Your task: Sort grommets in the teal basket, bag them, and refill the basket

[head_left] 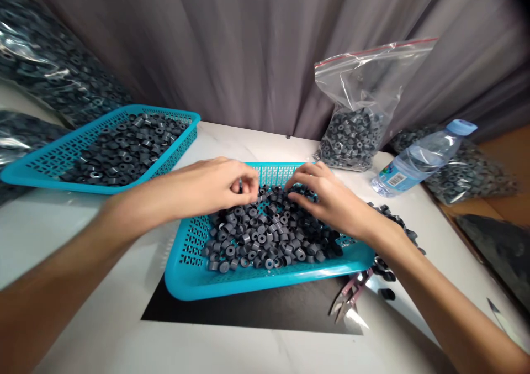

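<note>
The turquoise basket (265, 286) in front of me holds a heap of small dark grey plastic ring-shaped pieces (265, 236), several with a round hole through the middle. Over the basket's far left side is my left hand (232, 183), its fingers curled in toward the thumb. A dark spot shows in that curl, but whether it is a piece or a gap I cannot make out. My right hand (317, 189) reaches down at the far right of the heap, with fingers bent and thumb apart, its tips at the pieces.
To the left stands another turquoise basket (66, 188) of the same pieces, beside large filled bags (53, 59). A zip bag (351, 131) and a water bottle (418, 161) stand back right. Snips (351, 294) lie on a black sheet (248, 313); loose black pieces (387, 294) lie nearby.
</note>
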